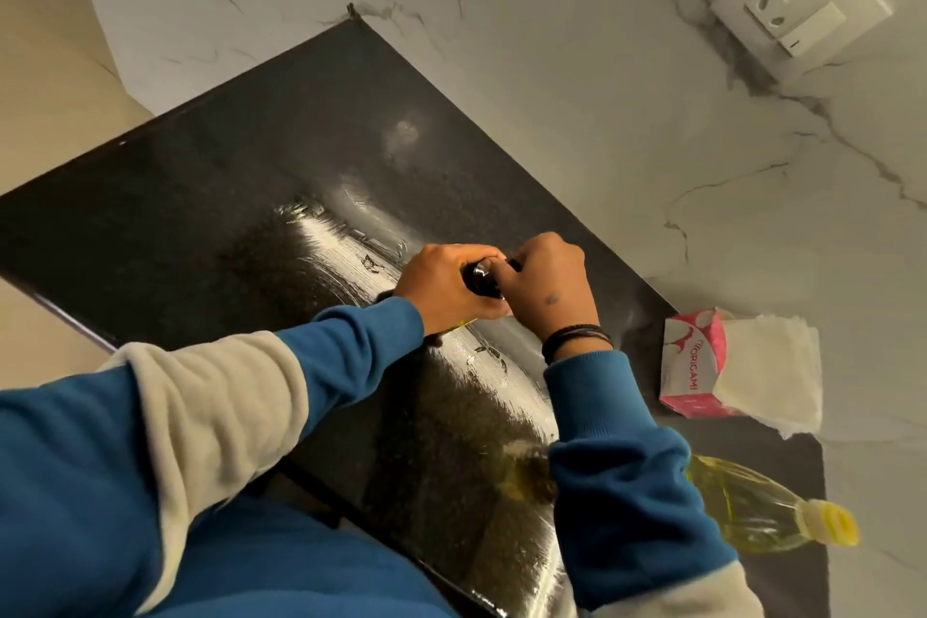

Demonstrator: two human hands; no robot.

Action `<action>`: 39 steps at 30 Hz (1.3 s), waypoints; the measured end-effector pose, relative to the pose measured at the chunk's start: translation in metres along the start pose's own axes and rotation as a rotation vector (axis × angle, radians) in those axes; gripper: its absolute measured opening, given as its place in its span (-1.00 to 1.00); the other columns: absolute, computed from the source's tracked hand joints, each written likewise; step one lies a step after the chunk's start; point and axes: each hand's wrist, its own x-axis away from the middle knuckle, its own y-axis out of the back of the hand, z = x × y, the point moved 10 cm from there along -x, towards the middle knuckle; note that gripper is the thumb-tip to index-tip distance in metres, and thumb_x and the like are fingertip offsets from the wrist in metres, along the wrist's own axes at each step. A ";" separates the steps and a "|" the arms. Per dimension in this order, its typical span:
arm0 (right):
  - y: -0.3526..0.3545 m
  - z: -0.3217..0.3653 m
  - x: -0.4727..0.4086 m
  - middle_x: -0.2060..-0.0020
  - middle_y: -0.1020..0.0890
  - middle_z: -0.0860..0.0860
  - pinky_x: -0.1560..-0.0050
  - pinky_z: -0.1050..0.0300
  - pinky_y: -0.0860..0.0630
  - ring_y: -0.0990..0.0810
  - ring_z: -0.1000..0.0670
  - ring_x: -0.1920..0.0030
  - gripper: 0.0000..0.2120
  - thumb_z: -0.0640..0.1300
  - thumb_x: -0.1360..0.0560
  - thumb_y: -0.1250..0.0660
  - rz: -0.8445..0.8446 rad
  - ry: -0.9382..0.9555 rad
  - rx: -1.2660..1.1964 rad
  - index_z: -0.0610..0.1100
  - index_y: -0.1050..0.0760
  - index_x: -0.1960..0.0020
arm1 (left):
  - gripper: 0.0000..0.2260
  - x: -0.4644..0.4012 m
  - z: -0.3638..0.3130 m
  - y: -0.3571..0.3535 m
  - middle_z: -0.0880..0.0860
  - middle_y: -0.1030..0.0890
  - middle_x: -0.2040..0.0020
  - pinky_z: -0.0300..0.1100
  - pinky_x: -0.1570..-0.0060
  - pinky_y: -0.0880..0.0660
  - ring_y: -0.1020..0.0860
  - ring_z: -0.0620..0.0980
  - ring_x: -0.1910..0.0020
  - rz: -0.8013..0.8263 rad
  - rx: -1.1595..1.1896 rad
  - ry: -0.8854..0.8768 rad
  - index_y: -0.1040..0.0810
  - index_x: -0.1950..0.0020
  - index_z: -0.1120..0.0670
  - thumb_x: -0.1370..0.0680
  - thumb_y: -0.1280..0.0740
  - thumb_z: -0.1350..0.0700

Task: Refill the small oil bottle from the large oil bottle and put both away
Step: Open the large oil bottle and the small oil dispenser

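Bottles: two; small oil bottle [480,280], dark glossy top; large oil bottle [757,512], clear plastic, yellow cap, at 5 o'clock.
Hands: left hand [441,289] grips small bottle; right hand [547,281] pinches its top.
Counter: black speckled countertop [225,176].
Napkins: one pink pack [694,361], 3 o'clock.

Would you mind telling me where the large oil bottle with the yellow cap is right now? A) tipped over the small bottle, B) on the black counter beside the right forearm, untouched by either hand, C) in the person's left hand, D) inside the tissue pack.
B: the large oil bottle rests on the counter beside the right sleeve, while both the left hand and the right hand are on the small bottle.
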 end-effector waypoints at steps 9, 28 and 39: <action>0.003 0.016 0.002 0.05 -0.60 -0.03 0.31 0.34 -0.36 -0.48 0.06 0.15 -0.82 -0.10 -0.47 -0.44 0.075 0.128 0.060 -0.14 -0.60 -0.03 | -0.47 0.003 -0.005 0.002 -0.08 -0.72 0.13 0.00 0.04 -0.63 -0.66 -0.07 0.10 0.057 -0.016 0.052 -0.68 -0.07 -0.05 -0.16 -0.49 -0.24; 0.000 0.021 0.008 -0.12 -0.60 -0.06 0.06 0.24 -0.41 -0.54 -0.01 -0.07 -0.72 -0.20 -0.50 -0.39 0.105 0.101 0.101 -0.13 -0.59 -0.21 | -0.47 0.002 -0.002 0.001 -0.14 -0.70 0.14 -0.07 0.03 -0.63 -0.65 -0.12 0.10 0.090 -0.058 0.069 -0.65 -0.04 -0.13 -0.14 -0.39 -0.31; 0.001 0.006 -0.004 0.14 -0.62 -0.09 0.33 0.28 -0.39 -0.53 0.04 0.26 -0.77 -0.06 -0.51 -0.42 0.027 -0.027 0.079 -0.20 -0.62 -0.06 | -0.50 0.000 -0.004 0.000 -0.16 -0.68 0.16 -0.05 0.06 -0.62 -0.64 -0.11 0.13 0.086 -0.080 0.040 -0.64 -0.05 -0.16 -0.17 -0.40 -0.32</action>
